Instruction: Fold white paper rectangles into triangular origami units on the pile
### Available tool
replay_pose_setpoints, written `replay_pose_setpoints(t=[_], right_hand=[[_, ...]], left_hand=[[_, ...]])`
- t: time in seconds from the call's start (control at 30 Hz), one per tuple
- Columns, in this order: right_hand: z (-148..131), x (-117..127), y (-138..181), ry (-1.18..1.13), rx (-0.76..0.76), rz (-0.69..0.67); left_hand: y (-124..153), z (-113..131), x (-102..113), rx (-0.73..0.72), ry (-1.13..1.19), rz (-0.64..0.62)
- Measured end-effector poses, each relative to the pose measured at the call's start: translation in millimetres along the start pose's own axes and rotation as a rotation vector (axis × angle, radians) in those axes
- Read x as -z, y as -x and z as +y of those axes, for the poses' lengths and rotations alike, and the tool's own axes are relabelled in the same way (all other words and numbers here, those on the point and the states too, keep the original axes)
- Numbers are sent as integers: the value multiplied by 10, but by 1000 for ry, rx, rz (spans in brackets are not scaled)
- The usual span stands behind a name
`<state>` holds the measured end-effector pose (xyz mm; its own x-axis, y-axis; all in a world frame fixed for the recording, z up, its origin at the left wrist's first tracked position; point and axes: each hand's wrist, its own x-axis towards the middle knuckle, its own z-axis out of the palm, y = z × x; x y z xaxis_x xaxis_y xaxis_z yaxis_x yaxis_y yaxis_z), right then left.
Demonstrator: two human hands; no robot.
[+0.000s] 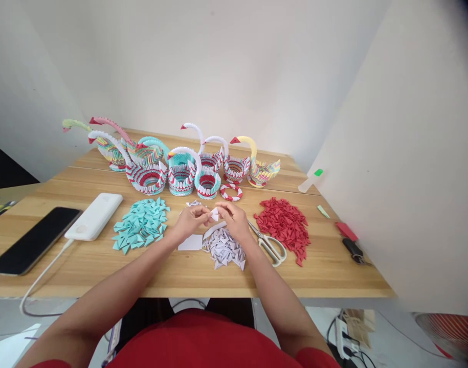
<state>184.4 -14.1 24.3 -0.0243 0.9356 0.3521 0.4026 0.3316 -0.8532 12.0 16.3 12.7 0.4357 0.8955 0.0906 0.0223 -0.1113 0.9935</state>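
Observation:
Between my fingertips is a small white piece of folded paper (215, 214), held above the middle of the table. My left hand (193, 221) pinches its left side, and my right hand (232, 219) grips it from the right. Just below my hands lies a pile of white folded paper triangles (223, 249). A white paper sheet (190, 242) rests flat under my left wrist. A few more white pieces (195, 203) show behind my left hand, partly hidden. Scissors (272, 248) with pale handles lie beside my right wrist, blades partly covered.
Turquoise triangles (141, 224) are heaped left, red triangles (283, 225) right. Several paper swans (149, 176) stand at the back, with a red-and-white paper ring (231, 192) in front. A power bank (94, 215) and phone (34, 240) lie left; a black key fob (352, 249) lies right.

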Motion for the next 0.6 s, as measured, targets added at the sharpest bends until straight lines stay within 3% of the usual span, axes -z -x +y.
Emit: replay_pose_setpoints(t=[0.17, 0.6], right_hand=[[15, -15, -1, -237, -122, -46], [64, -60, -6, -233, -174, -36]], left_hand=[[6, 93, -7, 16, 126, 108], [2, 31, -39, 30, 104, 95]])
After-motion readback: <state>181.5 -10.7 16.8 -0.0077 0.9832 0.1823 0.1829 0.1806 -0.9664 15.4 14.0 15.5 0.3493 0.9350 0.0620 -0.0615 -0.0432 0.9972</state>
